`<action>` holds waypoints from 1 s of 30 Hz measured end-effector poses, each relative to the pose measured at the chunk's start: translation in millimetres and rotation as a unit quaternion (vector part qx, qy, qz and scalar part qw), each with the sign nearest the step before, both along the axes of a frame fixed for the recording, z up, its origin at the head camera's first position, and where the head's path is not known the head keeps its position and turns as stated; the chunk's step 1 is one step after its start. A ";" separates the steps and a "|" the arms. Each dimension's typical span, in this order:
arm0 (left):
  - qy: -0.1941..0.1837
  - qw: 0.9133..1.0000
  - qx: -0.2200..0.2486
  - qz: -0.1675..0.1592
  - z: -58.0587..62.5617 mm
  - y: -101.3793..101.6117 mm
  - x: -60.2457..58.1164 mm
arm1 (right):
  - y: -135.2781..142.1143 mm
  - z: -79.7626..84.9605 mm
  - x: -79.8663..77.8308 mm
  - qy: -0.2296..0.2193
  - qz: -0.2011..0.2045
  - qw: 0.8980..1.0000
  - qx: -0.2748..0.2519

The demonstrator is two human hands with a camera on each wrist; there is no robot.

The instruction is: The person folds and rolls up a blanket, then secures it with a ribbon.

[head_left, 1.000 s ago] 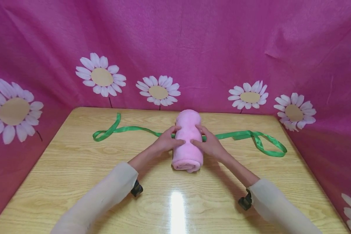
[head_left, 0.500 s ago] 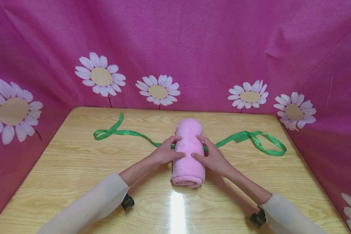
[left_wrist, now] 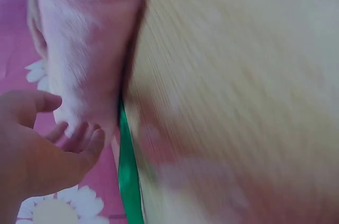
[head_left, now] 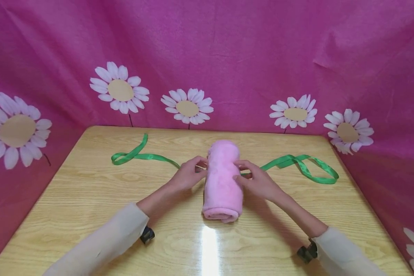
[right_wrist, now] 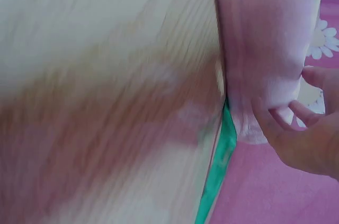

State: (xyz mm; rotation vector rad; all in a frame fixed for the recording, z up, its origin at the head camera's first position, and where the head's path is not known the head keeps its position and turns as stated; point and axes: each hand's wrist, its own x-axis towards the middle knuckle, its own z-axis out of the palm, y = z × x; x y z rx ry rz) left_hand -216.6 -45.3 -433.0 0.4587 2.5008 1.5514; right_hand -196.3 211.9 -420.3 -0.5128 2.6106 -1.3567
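A rolled pink towel (head_left: 223,188) lies lengthwise on the table, its spiral end facing me. Beneath it a green ribbon (head_left: 279,161) passes crosswise, coming out on both sides; the part under the roll is hidden. My left hand (head_left: 186,174) is beside the towel's left side, fingertips right at its edge, and in the left wrist view the fingers of this hand (left_wrist: 42,155) are spread and loosely bent. On the other side my right hand (head_left: 260,182) touches the towel with relaxed fingertips, over the ribbon. Neither hand grips anything.
Wood-grain table (head_left: 179,237) with a bright light reflection near the front. A magenta cloth (head_left: 241,57) printed with white daisies closes off the back and both sides. The ribbon ends in loose loops at left and right. A black wrist camera (head_left: 308,252) sits at each sleeve.
The towel has slid toward me, pulling the ribbon's middle along. Since half a second ago both hands have drawn apart from the top of the roll to its sides.
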 end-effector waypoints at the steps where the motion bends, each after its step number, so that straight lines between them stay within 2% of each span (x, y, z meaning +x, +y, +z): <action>1: 0.025 0.999 -0.025 -0.004 0.6 -1.7 -1.7 | 1.7 0.6 -1.0 0.015 -0.003 1.000 0.008; 4: 0.080 0.992 -0.096 -0.030 -0.4 -6.5 -7.4 | 5.8 0.3 -4.8 0.068 -0.012 0.997 0.041; 8: 0.110 0.978 -0.167 -0.062 -3.1 -9.6 -13.3 | 10.3 -4.8 -11.4 0.110 -0.021 0.989 0.098; 12: 0.128 0.966 -0.213 -0.073 -7.3 -9.1 -18.0 | 14.4 -10.1 -16.9 0.123 -0.010 0.982 0.139; 17: 0.131 0.960 -0.237 -0.070 -12.3 -6.9 -22.1 | 19.5 -17.7 -26.1 0.123 0.017 0.979 0.165; 24: 0.123 0.956 -0.257 -0.065 -14.9 -4.5 -25.4 | 22.8 -24.8 -38.8 0.120 0.060 0.971 0.197; 30: 0.094 0.956 -0.273 -0.050 -15.5 -3.7 -27.2 | 21.6 -26.4 -43.8 0.126 0.074 0.966 0.214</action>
